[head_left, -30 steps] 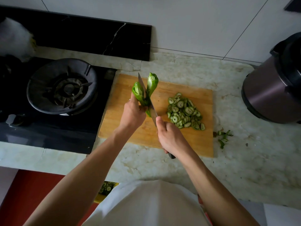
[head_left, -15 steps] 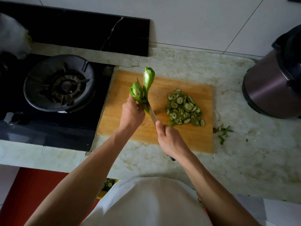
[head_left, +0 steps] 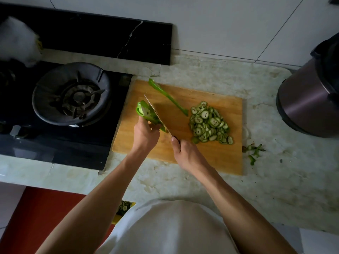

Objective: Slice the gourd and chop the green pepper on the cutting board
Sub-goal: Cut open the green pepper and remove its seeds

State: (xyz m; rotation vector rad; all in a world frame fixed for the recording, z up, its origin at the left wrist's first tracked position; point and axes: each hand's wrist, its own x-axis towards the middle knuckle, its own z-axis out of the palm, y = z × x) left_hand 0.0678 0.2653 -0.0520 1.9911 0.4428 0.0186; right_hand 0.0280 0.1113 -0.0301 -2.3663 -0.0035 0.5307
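Since the earlier frame, one long green pepper strip (head_left: 167, 97) has been dropped onto the wooden cutting board (head_left: 227, 158) at centre. The remaining green pepper half (head_left: 146, 113) is pinched by the left hand (head_left: 145, 135); the steel knife (head_left: 157, 114) is gripped by the right hand (head_left: 187, 154). Fingers could be nicked if the held pepper slips.

Your cutting board (head_left: 211, 162) lay on the worktop (head_left: 275, 180). On it, the gourd slices (head_left: 209, 123) sat toward its right side, the pepper strip (head_left: 167, 97) behind and left of them. The stove (head_left: 71, 92) stood left of the board, the cooker (head_left: 310, 99) right, scraps (head_left: 254, 152) just off its right edge.
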